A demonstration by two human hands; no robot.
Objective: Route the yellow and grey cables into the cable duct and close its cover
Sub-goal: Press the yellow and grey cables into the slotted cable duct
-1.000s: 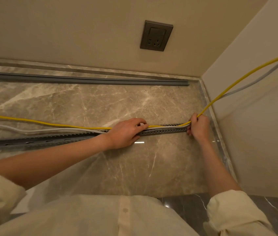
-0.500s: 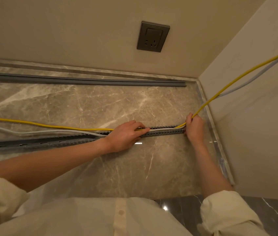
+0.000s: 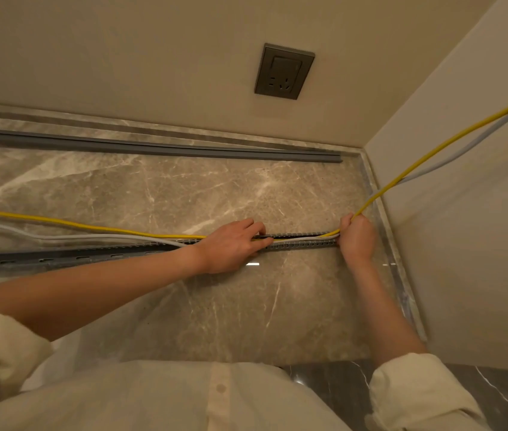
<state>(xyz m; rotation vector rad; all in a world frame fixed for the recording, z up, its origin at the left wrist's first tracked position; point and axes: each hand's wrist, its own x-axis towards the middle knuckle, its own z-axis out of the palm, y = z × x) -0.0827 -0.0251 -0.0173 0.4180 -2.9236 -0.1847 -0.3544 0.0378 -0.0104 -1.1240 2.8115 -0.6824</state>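
The slotted grey duct [image 3: 302, 244] lies lengthwise across the marble bench [image 3: 184, 306], its left end cut off by the frame edge and its middle hidden under the left hand [image 3: 231, 245]. Between the two hands the yellow cable [image 3: 91, 226] and grey cable [image 3: 97, 237] sit in the open channel; left of the left hand both lie outside it on the marble, just behind the duct, and run out of frame. The left hand lies palm-down over the duct with fingers stretched flat along the channel, pressing on the cables rather than gripping; what is beneath the palm cannot be seen. The right hand [image 3: 357, 236] is curled closed around both cables at the duct's right end, which it covers. From that fist the cables rise to the right along the side wall [image 3: 480, 259] and leave the frame. The cover [image 3: 159, 147], a long grey strip, lies well apart at the back of the bench, against the rear wall, below a socket [image 3: 284, 71]; its left end is also cut off.
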